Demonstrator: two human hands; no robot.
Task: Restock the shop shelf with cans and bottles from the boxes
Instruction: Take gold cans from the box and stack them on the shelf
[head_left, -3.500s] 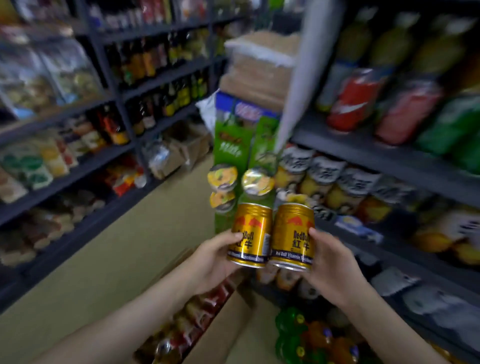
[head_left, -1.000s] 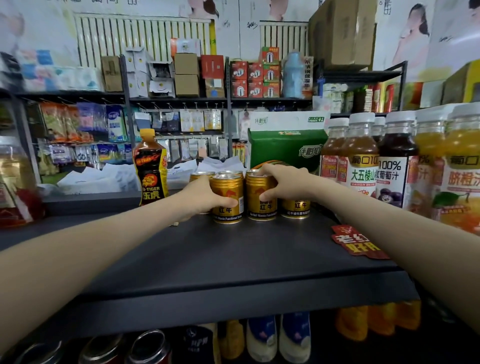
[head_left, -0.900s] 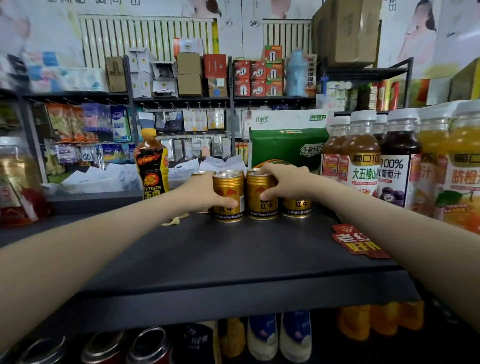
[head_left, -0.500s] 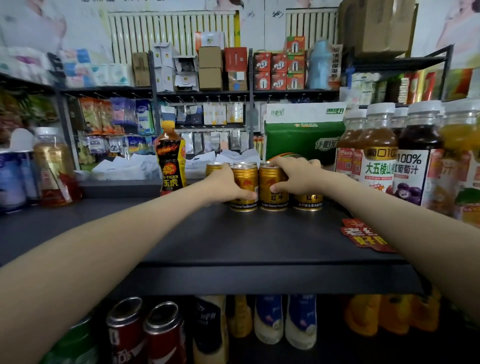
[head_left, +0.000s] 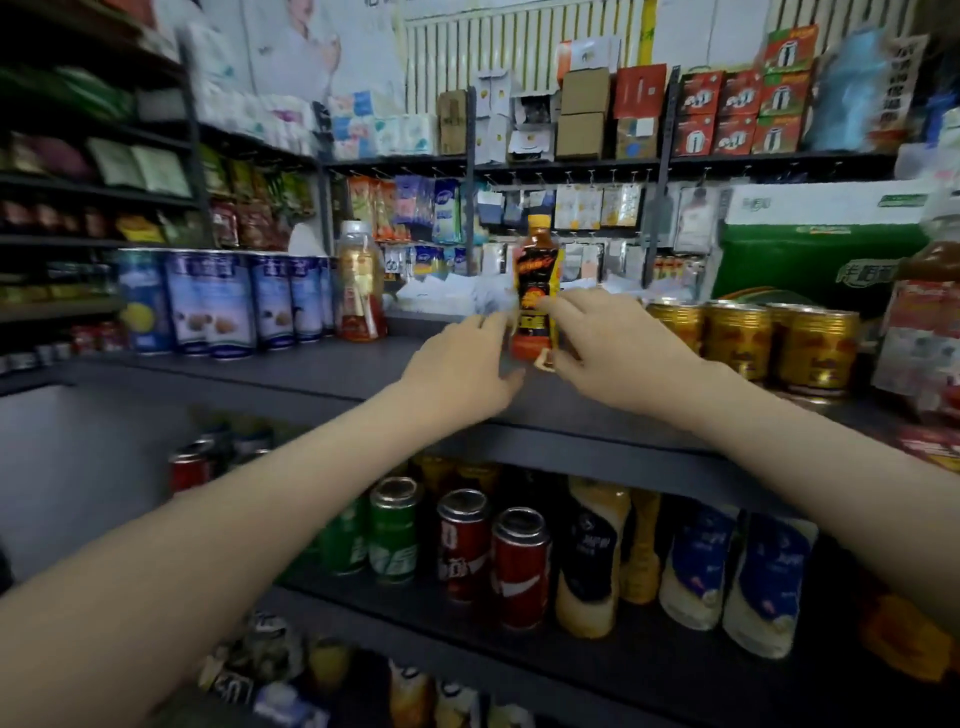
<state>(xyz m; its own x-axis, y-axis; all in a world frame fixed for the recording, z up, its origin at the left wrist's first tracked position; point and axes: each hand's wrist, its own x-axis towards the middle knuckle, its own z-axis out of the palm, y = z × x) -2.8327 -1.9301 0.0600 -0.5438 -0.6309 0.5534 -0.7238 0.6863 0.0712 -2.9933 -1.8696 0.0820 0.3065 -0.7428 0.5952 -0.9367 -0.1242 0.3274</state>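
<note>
poised on both sides of the orange-capped drink bottle (head_left: 535, 291), probably to shift it and free room for more stock. left hand (head_left: 462, 364) open, fingers straight just left of it; right hand (head_left: 618, 348) at its right side, grip unclear through blur. gold cans (head_left: 748, 338) standing right of the bottle.

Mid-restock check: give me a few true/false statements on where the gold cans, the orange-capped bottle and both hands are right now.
1. The gold cans stand on the top shelf, right of the orange-capped bottle. True.
2. The left hand grips a gold can. False: it holds nothing, its fingers stretched toward the bottle.
3. The bottle lies on its side. False: it stands upright.
4. The right hand is at the bottle's lower half. True; its grip is blurred.
5. Red cans stand on the lower shelf. True.
</note>
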